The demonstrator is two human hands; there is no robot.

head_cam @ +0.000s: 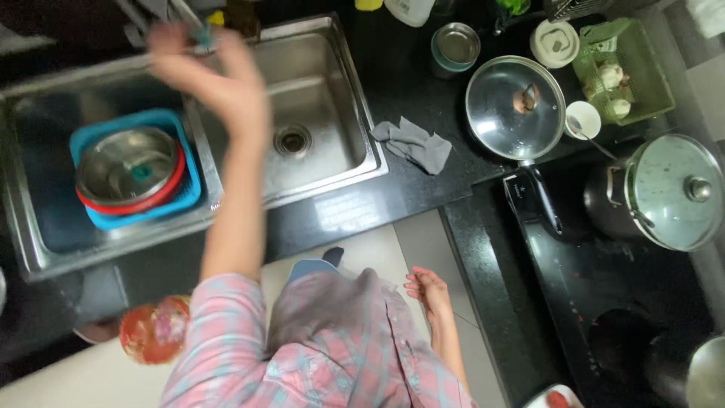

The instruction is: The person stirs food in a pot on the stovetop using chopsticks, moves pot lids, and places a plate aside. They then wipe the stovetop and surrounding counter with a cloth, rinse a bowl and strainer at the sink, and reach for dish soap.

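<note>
My left hand (219, 79) is stretched out over the divider of a steel double sink (332, 162) and is blurred. Its fingers are closed around the tap (198, 32) at the sink's back edge. The left basin holds a blue basket (162, 211) with a steel bowl (124, 166) sitting on a red plate (172, 185). The right basin is bare around its drain (292, 140). My right hand (429, 293) hangs by my side against my plaid shirt, fingers loosely apart, holding nothing.
A grey cloth (414, 143) lies on the black counter right of the sink. Further right are a pan under a glass lid (513, 109), a lidded pot (668, 193) on the cooktop, a white cup (583, 119) and a green basket (623, 72). A red patterned object (155, 329) is at lower left.
</note>
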